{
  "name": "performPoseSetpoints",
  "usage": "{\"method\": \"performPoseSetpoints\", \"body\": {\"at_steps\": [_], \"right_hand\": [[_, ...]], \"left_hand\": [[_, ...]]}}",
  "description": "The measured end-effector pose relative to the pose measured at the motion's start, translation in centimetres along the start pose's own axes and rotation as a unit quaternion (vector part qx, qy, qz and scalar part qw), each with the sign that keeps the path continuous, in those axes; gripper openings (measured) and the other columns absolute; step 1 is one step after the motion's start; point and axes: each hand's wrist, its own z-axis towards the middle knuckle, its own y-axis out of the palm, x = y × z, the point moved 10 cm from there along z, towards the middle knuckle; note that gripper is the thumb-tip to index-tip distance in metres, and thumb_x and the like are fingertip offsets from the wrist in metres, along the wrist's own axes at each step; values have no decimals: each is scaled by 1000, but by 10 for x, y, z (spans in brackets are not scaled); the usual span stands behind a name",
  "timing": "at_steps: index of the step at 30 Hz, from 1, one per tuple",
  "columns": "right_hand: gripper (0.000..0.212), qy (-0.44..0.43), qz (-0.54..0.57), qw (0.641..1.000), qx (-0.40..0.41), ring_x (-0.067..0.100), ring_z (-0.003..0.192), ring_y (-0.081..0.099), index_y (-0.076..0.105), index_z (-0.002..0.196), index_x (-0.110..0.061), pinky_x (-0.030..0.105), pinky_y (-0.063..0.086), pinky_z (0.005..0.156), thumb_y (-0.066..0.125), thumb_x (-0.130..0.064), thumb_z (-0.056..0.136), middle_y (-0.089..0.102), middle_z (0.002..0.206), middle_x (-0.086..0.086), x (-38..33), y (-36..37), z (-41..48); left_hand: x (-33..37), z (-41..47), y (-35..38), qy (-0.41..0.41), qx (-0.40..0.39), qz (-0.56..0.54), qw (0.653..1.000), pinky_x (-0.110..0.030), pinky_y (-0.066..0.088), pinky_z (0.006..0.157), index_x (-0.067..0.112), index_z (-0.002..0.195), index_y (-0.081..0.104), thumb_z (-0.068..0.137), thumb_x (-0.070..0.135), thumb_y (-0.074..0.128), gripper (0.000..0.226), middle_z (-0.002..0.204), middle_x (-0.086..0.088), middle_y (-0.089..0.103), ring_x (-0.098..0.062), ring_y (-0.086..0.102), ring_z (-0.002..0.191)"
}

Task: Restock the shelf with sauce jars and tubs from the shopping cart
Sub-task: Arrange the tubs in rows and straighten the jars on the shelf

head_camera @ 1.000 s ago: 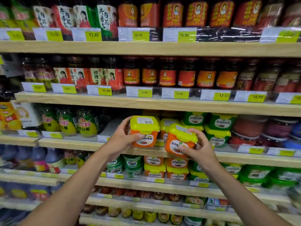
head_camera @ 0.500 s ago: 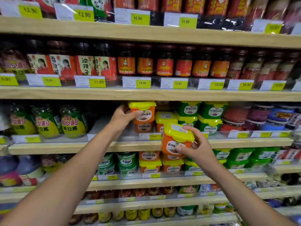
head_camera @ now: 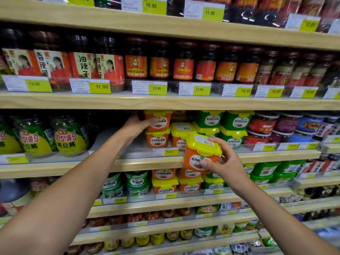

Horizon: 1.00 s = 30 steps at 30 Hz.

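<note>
My left hand (head_camera: 137,125) grips an orange sauce tub with a yellow lid (head_camera: 161,120), which rests on top of another orange tub (head_camera: 157,139) on the middle shelf (head_camera: 73,165). In front of the shelf edge, my right hand (head_camera: 223,161) holds a second orange tub with a yellow lid (head_camera: 199,153), tilted. One more orange tub (head_camera: 181,133) stands behind it on the shelf. The shopping cart is out of view.
Green tubs (head_camera: 220,126) stand to the right of the orange ones, with red and dark jars (head_camera: 263,124) further right. Green-and-yellow jars (head_camera: 70,138) stand at the left, with a bare gap (head_camera: 114,137) beside the orange stack. Chilli jars (head_camera: 136,65) fill the shelf above.
My left hand has carried its tub from in front of the shelf onto the orange tub at the shelf's middle. My right hand has stayed in front with its tub. The view has moved closer.
</note>
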Motion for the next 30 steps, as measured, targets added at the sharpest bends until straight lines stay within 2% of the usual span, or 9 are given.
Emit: {"method": "performPoseSetpoints", "body": {"at_steps": [4,9,12,17,23,30], "right_hand": [[67,3,4,1000,7,18,103,72,60,124,-30,33,60,74,84,-14,65,68,121,-6,0,-2,-1],[65,11,4,1000,11,17,100,72,60,124,-29,32,60,71,84,-9,67,68,120,-7,1,-2,-2],[65,13,-1,1000,7,16,100,72,60,124,-31,31,59,70,84,-11,67,67,121,-8,-1,1,-1],[64,19,9,1000,1,17,101,72,59,127,-25,28,59,69,80,3,74,67,123,-4,-3,-1,0],[62,22,-7,1000,8,18,101,72,59,126,-27,28,59,69,82,0,74,67,123,-3,-5,-9,1],[62,20,-22,999,19,13,99,72,60,126,-29,25,58,67,83,-4,74,66,122,-7,-3,-10,3]], "left_hand": [[-10,-1,0,-9,-37,70,997,-41,50,106,28,132,52,78,29,86,64,132,2,65,-13,64,118],[-8,3,-4,4,-33,107,994,-33,50,102,25,142,50,77,36,86,74,134,8,62,-10,61,119],[-6,6,-4,0,-34,126,991,-30,48,100,22,143,50,81,33,84,71,133,8,61,-10,60,118],[-4,11,-2,-5,-42,153,987,-16,44,88,16,145,49,87,26,79,65,132,7,57,-12,57,119],[-8,17,-3,-16,-69,163,984,-26,43,100,18,146,48,88,29,78,66,139,2,58,-13,56,122],[-4,17,-3,2,-56,183,982,-24,43,98,18,145,49,86,29,79,67,133,5,59,-10,56,117]]}}
